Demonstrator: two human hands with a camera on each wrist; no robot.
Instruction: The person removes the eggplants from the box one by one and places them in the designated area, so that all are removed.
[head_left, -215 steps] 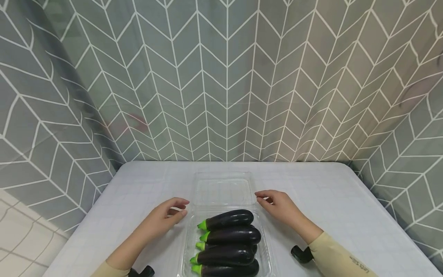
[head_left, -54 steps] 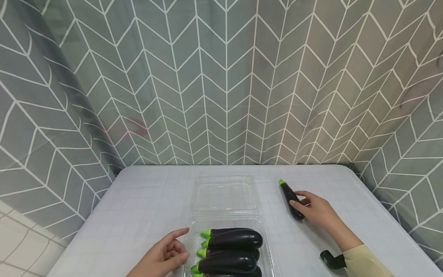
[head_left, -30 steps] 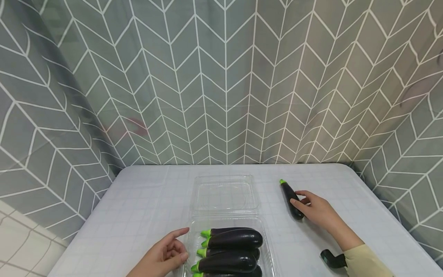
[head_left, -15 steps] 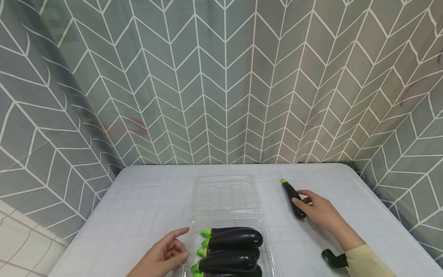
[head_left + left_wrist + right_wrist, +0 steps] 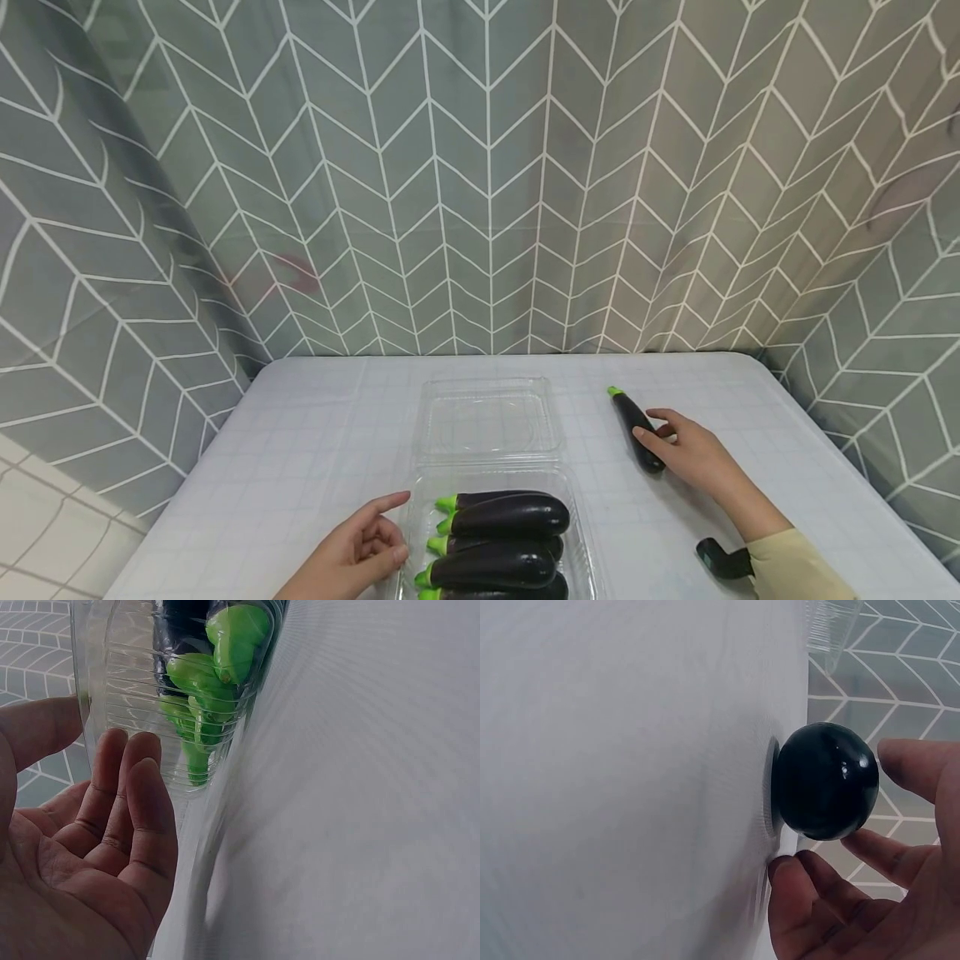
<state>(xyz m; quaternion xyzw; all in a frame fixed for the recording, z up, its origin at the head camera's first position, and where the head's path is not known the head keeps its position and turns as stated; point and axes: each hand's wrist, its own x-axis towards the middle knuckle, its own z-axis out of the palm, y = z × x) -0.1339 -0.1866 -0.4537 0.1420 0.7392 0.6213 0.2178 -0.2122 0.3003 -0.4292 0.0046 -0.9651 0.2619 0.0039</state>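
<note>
An eggplant [image 5: 638, 433] with a green stem end lies on the white table, right of a clear plastic container [image 5: 576, 508]. My right hand [image 5: 692, 450] holds it lightly between thumb and fingers. In the right wrist view its dark round end [image 5: 827, 780] shows on the cloth, the thumb on one side and a finger on the other. Several eggplants [image 5: 510, 517] lie sideways in the container, green ends left. My left hand [image 5: 358, 546] is at the container's left edge; in the left wrist view the rim [image 5: 86, 682] sits between its thumb and fingertips.
Beyond the container lies its clear lid [image 5: 483, 417], folded back on the table [image 5: 315, 425]. A black wrist device [image 5: 723, 560] shows by the right sleeve. Patterned curtains [image 5: 491, 208] enclose the back and sides.
Since the oldest frame an eggplant has appeared right of the container, with my right hand at it. My left hand has come to the container's edge. Lately the right hand and eggplant shift slightly right.
</note>
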